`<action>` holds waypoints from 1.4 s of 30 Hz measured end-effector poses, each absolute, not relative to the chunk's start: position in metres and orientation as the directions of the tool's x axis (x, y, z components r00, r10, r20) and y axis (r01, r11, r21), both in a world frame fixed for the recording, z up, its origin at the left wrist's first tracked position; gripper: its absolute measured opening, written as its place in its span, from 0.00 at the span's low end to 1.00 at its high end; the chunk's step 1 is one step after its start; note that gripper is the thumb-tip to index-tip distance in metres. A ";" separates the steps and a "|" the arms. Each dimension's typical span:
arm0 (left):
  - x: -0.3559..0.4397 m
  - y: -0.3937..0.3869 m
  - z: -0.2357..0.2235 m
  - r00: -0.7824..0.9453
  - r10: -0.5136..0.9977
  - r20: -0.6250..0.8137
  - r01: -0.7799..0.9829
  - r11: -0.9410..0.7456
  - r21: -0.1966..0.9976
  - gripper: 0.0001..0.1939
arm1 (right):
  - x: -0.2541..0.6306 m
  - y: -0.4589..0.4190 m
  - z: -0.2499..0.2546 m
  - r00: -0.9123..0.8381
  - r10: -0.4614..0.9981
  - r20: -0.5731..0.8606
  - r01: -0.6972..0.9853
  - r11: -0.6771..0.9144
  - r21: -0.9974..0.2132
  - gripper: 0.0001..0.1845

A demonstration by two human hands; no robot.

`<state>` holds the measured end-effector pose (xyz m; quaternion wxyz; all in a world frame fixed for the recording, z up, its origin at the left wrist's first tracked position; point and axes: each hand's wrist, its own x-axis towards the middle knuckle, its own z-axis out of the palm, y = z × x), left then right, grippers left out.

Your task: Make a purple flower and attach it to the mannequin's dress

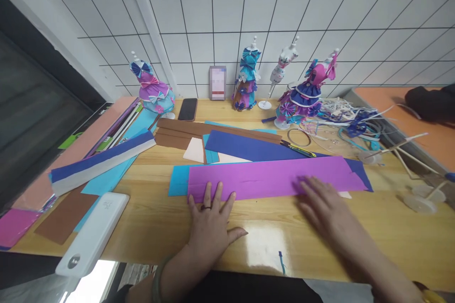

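A long purple sheet (263,177), which looks like craft foam or paper, lies flat across the middle of the table. My left hand (213,218) presses on its left end with the fingers spread. Over the sheet's right part is my right hand (323,203), blurred by motion, its fingers stretched out and nothing held in them. A light blue sheet (178,181) sticks out from under the purple one at the left. Behind it rests a dark blue sheet (241,146), with a yellow and black cutter knife (297,148) on top.
Brown strips (177,133) lie further back. Small dressed mannequins (249,75) stand along the wall, near a phone (187,109). At left are a white power bank (95,232) and a blue and white strip (103,163). Tangled scraps (351,116) and thin sticks (401,144) occupy the right.
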<state>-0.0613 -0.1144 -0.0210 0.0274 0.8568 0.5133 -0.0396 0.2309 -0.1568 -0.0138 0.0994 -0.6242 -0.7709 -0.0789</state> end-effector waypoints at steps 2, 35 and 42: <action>-0.062 -0.114 -0.022 0.473 0.877 -0.091 0.881 -0.474 0.011 0.38 | 0.205 -0.157 -0.021 -0.332 0.926 0.179 0.942 0.337 0.001 0.32; -0.065 -0.116 -0.029 0.467 0.883 -0.042 0.884 -0.464 0.054 0.41 | 0.323 -0.185 -0.075 -0.082 0.984 0.160 0.985 0.055 0.167 0.37; -0.067 -0.117 -0.029 0.426 0.903 -0.062 0.903 -0.419 0.097 0.41 | 0.321 -0.185 -0.074 -0.002 0.983 0.182 0.996 -0.015 0.091 0.38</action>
